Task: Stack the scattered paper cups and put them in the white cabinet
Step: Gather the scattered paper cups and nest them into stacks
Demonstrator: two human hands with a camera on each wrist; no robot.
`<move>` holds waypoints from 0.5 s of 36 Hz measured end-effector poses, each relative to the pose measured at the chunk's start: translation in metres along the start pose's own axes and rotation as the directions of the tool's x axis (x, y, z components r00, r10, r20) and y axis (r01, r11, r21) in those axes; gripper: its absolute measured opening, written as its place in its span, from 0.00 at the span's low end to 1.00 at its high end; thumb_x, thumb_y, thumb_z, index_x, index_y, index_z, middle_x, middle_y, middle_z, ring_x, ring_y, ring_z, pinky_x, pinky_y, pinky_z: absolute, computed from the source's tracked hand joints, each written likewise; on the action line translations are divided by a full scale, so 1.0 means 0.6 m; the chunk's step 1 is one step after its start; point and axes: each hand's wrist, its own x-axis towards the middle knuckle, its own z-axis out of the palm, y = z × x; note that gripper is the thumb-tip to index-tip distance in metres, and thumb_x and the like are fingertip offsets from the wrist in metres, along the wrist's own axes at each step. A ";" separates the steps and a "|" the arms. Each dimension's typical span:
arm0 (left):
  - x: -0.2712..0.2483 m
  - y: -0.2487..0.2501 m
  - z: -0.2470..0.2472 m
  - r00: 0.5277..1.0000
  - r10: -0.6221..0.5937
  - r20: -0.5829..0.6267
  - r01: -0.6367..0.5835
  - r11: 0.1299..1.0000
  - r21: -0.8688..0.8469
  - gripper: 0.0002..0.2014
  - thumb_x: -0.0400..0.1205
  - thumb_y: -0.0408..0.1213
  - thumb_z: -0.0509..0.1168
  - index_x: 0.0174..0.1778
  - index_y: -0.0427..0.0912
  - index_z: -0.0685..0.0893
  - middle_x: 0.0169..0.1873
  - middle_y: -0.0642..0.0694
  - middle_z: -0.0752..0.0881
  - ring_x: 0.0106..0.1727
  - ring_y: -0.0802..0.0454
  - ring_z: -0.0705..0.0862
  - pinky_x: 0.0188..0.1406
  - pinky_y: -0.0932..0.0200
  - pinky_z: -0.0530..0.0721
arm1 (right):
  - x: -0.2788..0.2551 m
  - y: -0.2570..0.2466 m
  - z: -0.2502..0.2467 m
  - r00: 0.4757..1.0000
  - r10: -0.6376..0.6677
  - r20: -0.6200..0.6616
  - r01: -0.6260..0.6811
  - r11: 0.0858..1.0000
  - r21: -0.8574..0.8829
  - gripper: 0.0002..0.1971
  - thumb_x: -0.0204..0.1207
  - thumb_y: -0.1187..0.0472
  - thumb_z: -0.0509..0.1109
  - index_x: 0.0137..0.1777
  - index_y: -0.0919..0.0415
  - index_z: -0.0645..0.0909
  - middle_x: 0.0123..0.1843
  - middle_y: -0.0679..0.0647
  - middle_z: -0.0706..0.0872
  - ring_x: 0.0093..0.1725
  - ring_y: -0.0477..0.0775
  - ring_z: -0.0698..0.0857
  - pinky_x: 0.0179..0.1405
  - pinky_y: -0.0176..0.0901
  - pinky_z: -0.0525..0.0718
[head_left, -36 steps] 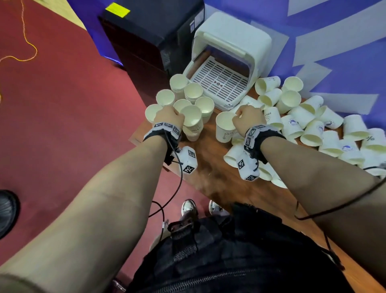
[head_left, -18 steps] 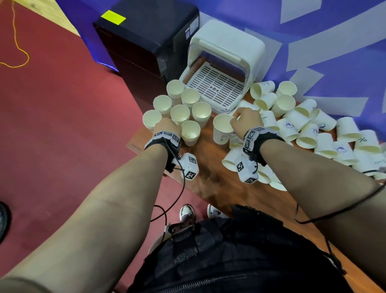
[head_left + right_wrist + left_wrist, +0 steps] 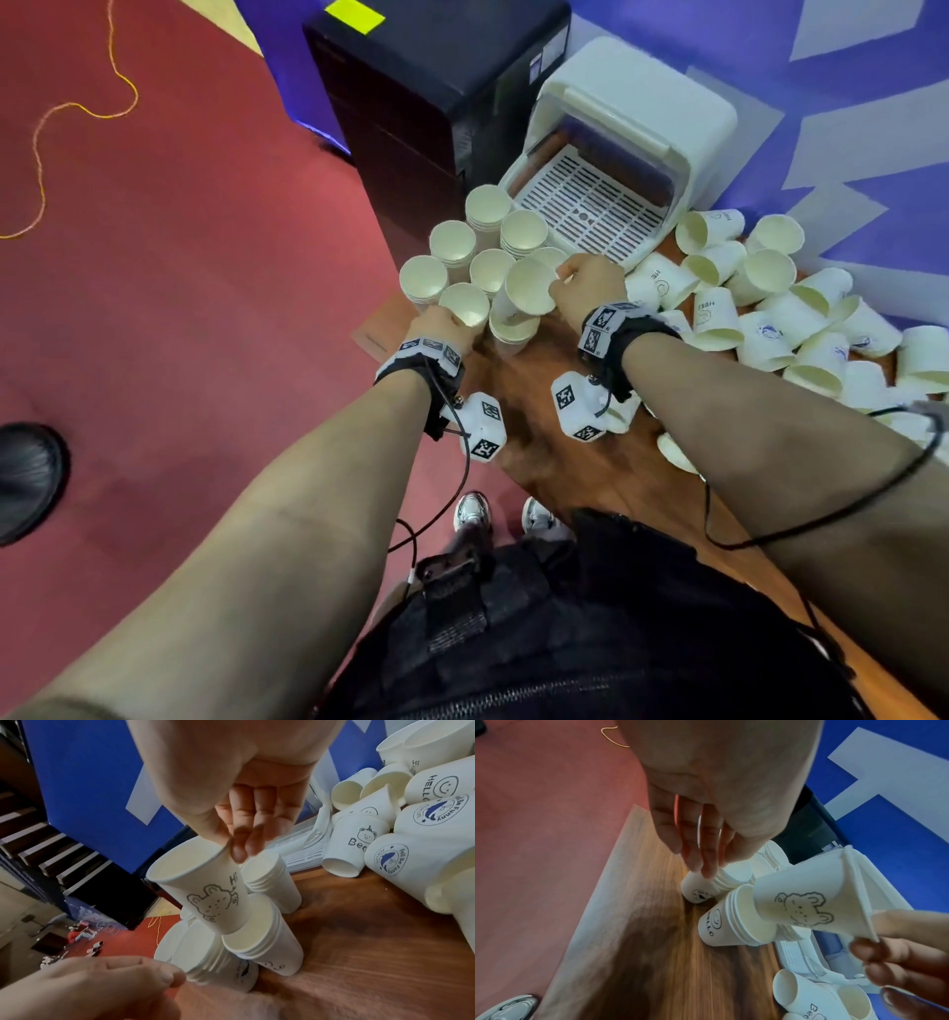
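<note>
My right hand (image 3: 560, 285) pinches a bear-print paper cup (image 3: 526, 293) by its rim. The cup (image 3: 200, 882) is tilted, with its base dipping into the top of a short cup stack (image 3: 270, 949), which reads HELLO (image 3: 721, 923) in the left wrist view. My left hand (image 3: 452, 321) grips a neighbouring stack (image 3: 698, 892) near the table's left corner, fingers (image 3: 706, 870) down its side. Several more stacks (image 3: 488, 205) stand behind. The white cabinet (image 3: 631, 113) stands open at the back, its grille shelf (image 3: 585, 205) bare.
Many loose cups (image 3: 770, 318) lie on their sides across the right half of the wooden table (image 3: 565, 462). A black box (image 3: 436, 92) stands left of the cabinet, past the table edge. Red floor lies to the left.
My right hand lifted the bear cup off the table and carried it left onto the stack. My left hand stayed low among the stacks at the corner.
</note>
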 end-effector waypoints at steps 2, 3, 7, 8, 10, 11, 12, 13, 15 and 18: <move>-0.001 -0.007 -0.001 1.000 -0.006 0.004 0.006 1.000 -0.003 0.18 0.66 0.52 0.60 0.36 0.42 0.88 0.36 0.40 0.91 0.38 0.40 0.90 0.47 0.46 0.90 | -0.001 -0.002 0.010 1.000 -0.003 0.004 0.003 0.999 -0.041 0.12 0.71 0.64 0.67 0.51 0.68 0.86 0.50 0.65 0.89 0.51 0.65 0.86 0.46 0.48 0.85; -0.002 -0.011 -0.002 1.000 -0.002 0.001 0.002 1.000 -0.003 0.17 0.66 0.50 0.59 0.35 0.42 0.87 0.36 0.40 0.91 0.38 0.39 0.90 0.47 0.45 0.90 | -0.003 -0.004 0.012 1.000 0.005 0.020 -0.004 0.999 -0.054 0.12 0.71 0.65 0.66 0.51 0.68 0.86 0.50 0.65 0.89 0.52 0.66 0.86 0.47 0.49 0.84; 0.010 -0.030 -0.002 1.000 -0.002 -0.022 0.002 1.000 -0.004 0.12 0.66 0.47 0.57 0.31 0.45 0.82 0.36 0.41 0.91 0.38 0.39 0.90 0.47 0.43 0.91 | -0.005 0.001 0.019 0.993 0.027 0.116 -0.018 0.997 -0.074 0.09 0.72 0.58 0.67 0.47 0.61 0.84 0.50 0.58 0.88 0.50 0.61 0.85 0.45 0.43 0.79; 0.015 -0.034 -0.002 1.000 -0.004 -0.024 0.004 1.000 -0.008 0.12 0.66 0.48 0.57 0.32 0.45 0.83 0.36 0.42 0.91 0.38 0.39 0.90 0.46 0.43 0.91 | -0.003 0.004 0.022 0.990 0.033 0.134 -0.022 0.997 -0.076 0.11 0.71 0.53 0.67 0.47 0.59 0.82 0.49 0.58 0.87 0.49 0.62 0.84 0.47 0.46 0.81; 0.015 -0.034 -0.004 1.000 0.003 -0.025 -0.003 1.000 -0.005 0.13 0.67 0.47 0.58 0.32 0.44 0.84 0.34 0.43 0.91 0.37 0.41 0.90 0.45 0.44 0.91 | -0.006 0.006 0.021 0.988 0.051 0.147 -0.038 0.995 -0.095 0.14 0.70 0.49 0.65 0.47 0.58 0.79 0.49 0.60 0.86 0.48 0.63 0.83 0.50 0.52 0.83; 0.014 -0.031 -0.004 1.000 0.011 -0.019 -0.011 1.000 -0.001 0.14 0.68 0.48 0.58 0.33 0.44 0.85 0.33 0.43 0.90 0.37 0.41 0.90 0.44 0.44 0.91 | -0.010 0.006 0.018 0.989 0.053 0.138 -0.037 0.993 -0.114 0.14 0.72 0.50 0.65 0.48 0.60 0.79 0.48 0.60 0.85 0.48 0.64 0.82 0.49 0.52 0.83; 0.013 -0.025 -0.004 1.000 0.023 -0.013 -0.023 1.000 0.002 0.14 0.68 0.48 0.59 0.33 0.43 0.86 0.33 0.43 0.90 0.36 0.42 0.90 0.43 0.45 0.91 | -0.013 0.007 0.014 0.991 0.045 0.124 -0.030 0.992 -0.126 0.13 0.74 0.52 0.65 0.49 0.61 0.79 0.48 0.61 0.85 0.47 0.64 0.81 0.48 0.51 0.81; 0.012 -0.018 -0.003 0.999 0.047 -0.012 -0.047 0.999 0.008 0.14 0.69 0.49 0.61 0.33 0.43 0.86 0.32 0.43 0.90 0.36 0.42 0.90 0.42 0.46 0.91 | -0.016 0.008 0.008 0.993 0.040 0.113 -0.024 0.991 -0.135 0.11 0.76 0.54 0.64 0.50 0.62 0.80 0.48 0.61 0.85 0.47 0.63 0.81 0.47 0.50 0.80; 0.017 -0.005 0.005 0.996 0.085 -0.010 -0.085 0.996 0.027 0.11 0.71 0.46 0.64 0.33 0.43 0.86 0.30 0.46 0.90 0.35 0.42 0.90 0.41 0.46 0.91 | -0.018 0.017 -0.004 0.994 0.038 0.102 -0.024 0.990 -0.139 0.08 0.76 0.57 0.64 0.50 0.61 0.80 0.50 0.62 0.86 0.48 0.64 0.82 0.48 0.49 0.79; 0.010 0.040 0.020 0.983 0.185 -0.005 -0.184 0.981 0.065 0.11 0.72 0.40 0.60 0.33 0.41 0.86 0.33 0.45 0.90 0.36 0.43 0.89 0.41 0.46 0.91 | -0.025 0.037 -0.028 0.994 0.078 0.079 -0.066 0.988 -0.139 0.10 0.76 0.57 0.65 0.51 0.61 0.82 0.48 0.61 0.86 0.47 0.62 0.82 0.49 0.49 0.83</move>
